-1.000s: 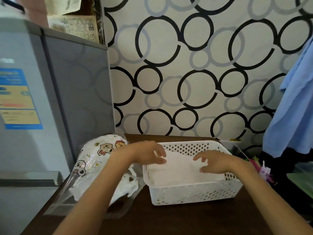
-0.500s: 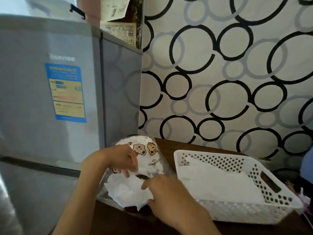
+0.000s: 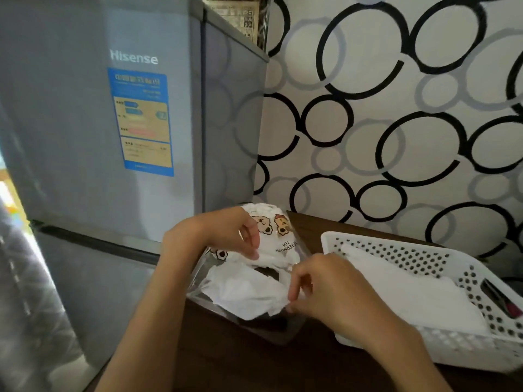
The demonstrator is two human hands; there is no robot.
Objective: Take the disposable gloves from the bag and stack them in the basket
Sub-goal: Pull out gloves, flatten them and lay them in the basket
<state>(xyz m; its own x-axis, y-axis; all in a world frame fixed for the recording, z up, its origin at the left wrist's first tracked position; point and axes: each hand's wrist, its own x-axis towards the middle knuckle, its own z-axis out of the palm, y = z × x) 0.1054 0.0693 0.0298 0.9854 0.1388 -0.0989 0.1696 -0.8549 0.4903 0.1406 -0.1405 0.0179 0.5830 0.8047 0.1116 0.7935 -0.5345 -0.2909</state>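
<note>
A clear plastic bag (image 3: 278, 239) printed with cartoon bears lies on the dark wooden table beside the fridge. Crumpled white disposable gloves (image 3: 243, 292) spill from its open mouth. My left hand (image 3: 235, 233) holds the bag's upper part, fingers curled on the plastic. My right hand (image 3: 325, 290) pinches the edge of the white gloves at the bag's opening. To the right stands a white perforated basket (image 3: 467, 267) with a flat stack of white gloves (image 3: 410, 295) inside.
A grey Hisense fridge (image 3: 113, 137) stands close on the left, against the table (image 3: 254, 363). The wall behind has black and grey ring wallpaper. The basket takes up the table's right side.
Both hands left the basket and moved left to the bag. The left hand now holds the bag and the right hand pinches gloves at its mouth. The view swung left.
</note>
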